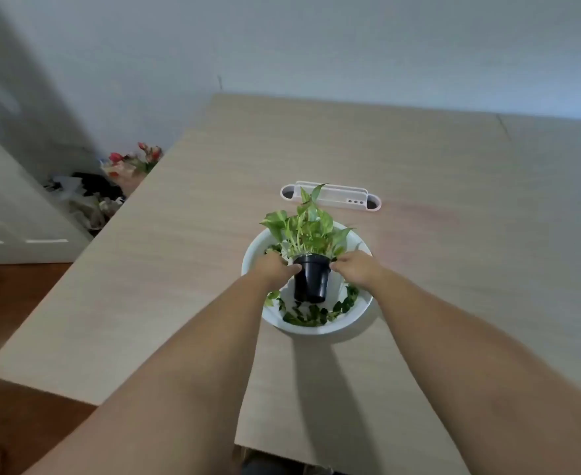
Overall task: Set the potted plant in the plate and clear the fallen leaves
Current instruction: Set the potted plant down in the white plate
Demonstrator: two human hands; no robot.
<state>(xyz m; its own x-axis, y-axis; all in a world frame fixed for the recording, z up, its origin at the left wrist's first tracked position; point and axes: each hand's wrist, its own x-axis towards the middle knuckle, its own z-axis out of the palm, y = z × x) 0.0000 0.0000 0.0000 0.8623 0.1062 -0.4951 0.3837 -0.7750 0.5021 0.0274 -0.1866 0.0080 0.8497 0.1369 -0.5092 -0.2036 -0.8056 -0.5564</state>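
While both hands, left (275,267) and right (352,269), grip the pot (311,281) by its rim, it stands in the plate (359,315) among leaves (304,317). Placement looks done; next, release and pick out leaves.

The pot (311,282) looks like black plastic, smooth with a slight sheen along its side. The plate (360,305) around it is white and glossy, either glazed ceramic or plastic; which one cannot be told. Loose leaves (304,317) in the plate are dark green and a little shiny, while the plant (308,231) above the pot has paler, matt, mottled foliage. The table (165,269) under the plate is pale wood or wood-look laminate with a fine streaked grain and a matt finish. Beyond the plate, the holder (337,198) looks like smooth white plastic. Left of the table, the floor (15,296) is reddish-brown wood, faintly glossy.
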